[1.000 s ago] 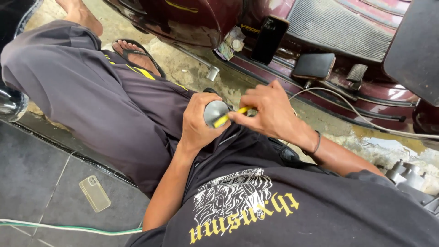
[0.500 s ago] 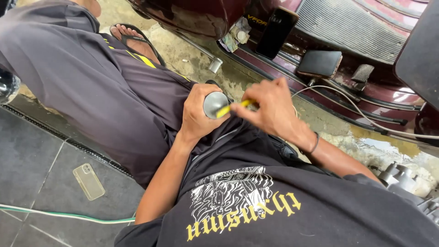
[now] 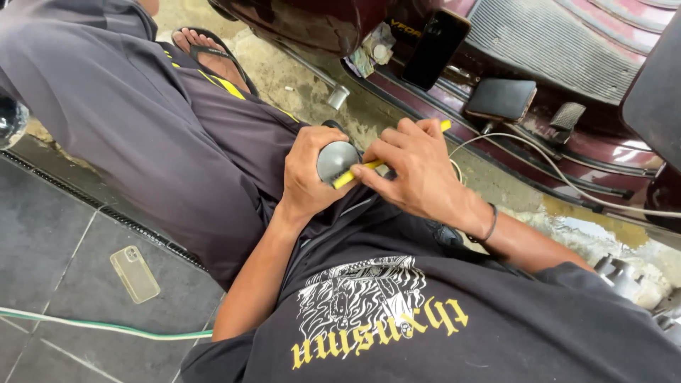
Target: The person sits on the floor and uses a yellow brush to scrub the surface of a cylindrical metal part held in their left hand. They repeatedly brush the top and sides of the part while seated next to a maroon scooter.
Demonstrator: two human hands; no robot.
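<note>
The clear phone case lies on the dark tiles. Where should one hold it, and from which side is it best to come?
Pinch the clear phone case across its two long edges, coming from straight above. It lies flat on the tiles and looks thin, so its narrow width probably suits thumb and fingers best. The cable beside it does not touch it.

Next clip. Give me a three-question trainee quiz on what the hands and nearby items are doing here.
1. True or false: the left hand grips a round grey part.
2. What does the right hand press against that part? A) a yellow tool B) a red rag C) a wire brush
3. What lies on the dark floor tiles by the green hose?

Key: 1 true. 2 A. 3 a clear phone case.
</note>
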